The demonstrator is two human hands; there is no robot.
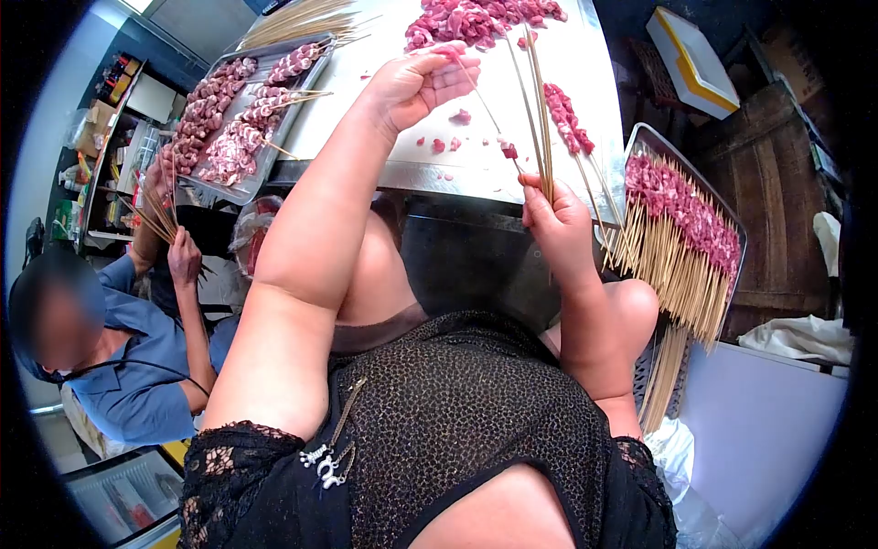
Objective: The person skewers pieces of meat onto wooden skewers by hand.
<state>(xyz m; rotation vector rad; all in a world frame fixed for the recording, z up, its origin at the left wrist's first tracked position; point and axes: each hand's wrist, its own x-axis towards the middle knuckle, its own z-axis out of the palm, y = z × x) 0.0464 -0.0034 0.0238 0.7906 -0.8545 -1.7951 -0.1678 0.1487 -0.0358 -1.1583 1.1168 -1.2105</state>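
Observation:
My left hand is raised over the white table, thumb and forefinger pinching a small piece of raw meat by the tip of a thin skewer. The other fingers are curled loosely. My right hand is closed around several bamboo skewers, including that thin one. A dark red meat cube is threaded low on it, just above my right fingers. Beyond my hands lies a heap of cut raw meat. Finished meat skewers rest on the table right of my right hand.
A tray of many meat skewers stands at the right. Another metal tray with loaded skewers is at the left, beside bare skewers. A co-worker at the left holds a bundle of sticks. A white-and-yellow box stands back right.

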